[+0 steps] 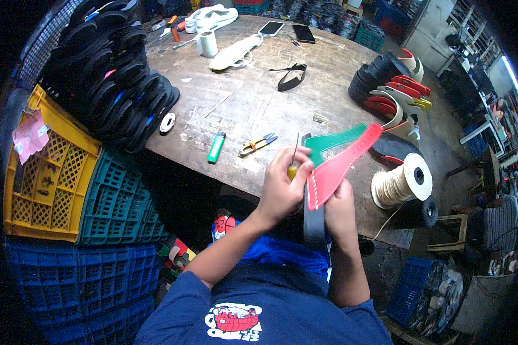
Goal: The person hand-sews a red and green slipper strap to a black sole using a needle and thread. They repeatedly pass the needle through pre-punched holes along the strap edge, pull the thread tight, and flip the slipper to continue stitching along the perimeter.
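Observation:
Close to my body, at the table's front edge, I hold a sandal (313, 227) with a dark sole, a red strap (345, 167) and a green strap (334, 141). White stitches run along the red strap. My right hand (341, 213) grips the sandal from the right, its fingertips partly hidden behind the strap. Closed around the yellow handle of an awl (292, 172), my left hand (283, 181) is beside the strap's lower left edge. The awl's thin metal shaft points up. Thread snips (258, 145) and a green lighter (216, 148) lie on the table beyond my left hand.
A spool of cream cord (402, 181) stands at the right table edge, near stacked sandals (388, 86). Dark soles (109, 80) are piled at the left, above yellow (86, 123) and blue (86, 276) crates. Two phones (303, 34) lie at the far side.

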{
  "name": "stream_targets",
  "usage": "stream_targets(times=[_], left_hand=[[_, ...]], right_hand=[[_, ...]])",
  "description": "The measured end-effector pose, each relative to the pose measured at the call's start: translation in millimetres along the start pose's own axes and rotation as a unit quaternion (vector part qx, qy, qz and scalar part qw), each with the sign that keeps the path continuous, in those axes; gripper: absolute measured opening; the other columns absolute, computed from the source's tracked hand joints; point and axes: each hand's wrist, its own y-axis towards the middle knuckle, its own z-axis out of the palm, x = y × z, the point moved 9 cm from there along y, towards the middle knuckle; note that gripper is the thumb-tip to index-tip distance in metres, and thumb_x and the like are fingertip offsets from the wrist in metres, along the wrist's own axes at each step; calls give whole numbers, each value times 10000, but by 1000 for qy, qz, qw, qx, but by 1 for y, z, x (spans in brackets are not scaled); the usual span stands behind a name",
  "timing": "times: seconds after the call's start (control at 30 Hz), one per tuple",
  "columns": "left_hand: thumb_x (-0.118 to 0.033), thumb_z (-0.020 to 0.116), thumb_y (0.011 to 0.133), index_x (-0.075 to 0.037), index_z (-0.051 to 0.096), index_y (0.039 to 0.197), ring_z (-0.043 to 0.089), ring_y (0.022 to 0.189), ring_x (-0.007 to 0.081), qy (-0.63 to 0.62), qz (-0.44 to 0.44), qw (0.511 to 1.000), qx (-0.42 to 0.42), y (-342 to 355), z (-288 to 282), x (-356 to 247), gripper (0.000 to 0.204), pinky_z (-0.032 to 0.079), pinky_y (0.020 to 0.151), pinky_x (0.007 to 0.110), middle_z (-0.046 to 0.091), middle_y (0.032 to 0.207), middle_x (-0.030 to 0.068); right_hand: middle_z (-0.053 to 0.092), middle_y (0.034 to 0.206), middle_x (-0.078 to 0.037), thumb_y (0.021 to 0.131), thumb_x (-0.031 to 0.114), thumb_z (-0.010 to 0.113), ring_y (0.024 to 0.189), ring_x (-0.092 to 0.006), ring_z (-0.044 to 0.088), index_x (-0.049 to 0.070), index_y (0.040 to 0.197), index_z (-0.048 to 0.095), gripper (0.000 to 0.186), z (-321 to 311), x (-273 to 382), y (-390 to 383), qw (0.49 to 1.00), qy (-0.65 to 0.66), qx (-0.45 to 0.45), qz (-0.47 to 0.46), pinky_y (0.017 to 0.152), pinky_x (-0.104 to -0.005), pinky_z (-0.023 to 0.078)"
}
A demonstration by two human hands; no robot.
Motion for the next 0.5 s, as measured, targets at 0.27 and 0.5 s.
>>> stream_targets(times=[0.27, 0.5], left_hand=[[-85, 661, 950, 7, 637, 1090, 741, 917, 284, 65, -242, 967, 57, -111, -97, 35, 170, 564, 793, 387, 740, 1000, 191], [-78, 596, 990, 11, 592, 1214, 674, 960, 259, 282, -330, 900, -30, -144, -206, 39, 241, 526, 873, 375, 676, 1047, 165]], right_hand=[[731, 943, -190, 1001, 191, 556, 853, -397, 708, 158, 1186, 670, 220, 38, -2, 15, 922, -334, 133, -142, 716, -498, 560], [546, 1262, -225, 832, 328, 805, 1186, -401, 538, -14, 1035, 680, 417, -53, 87, 3, 873, -431, -133, -184, 987, -490, 450]])
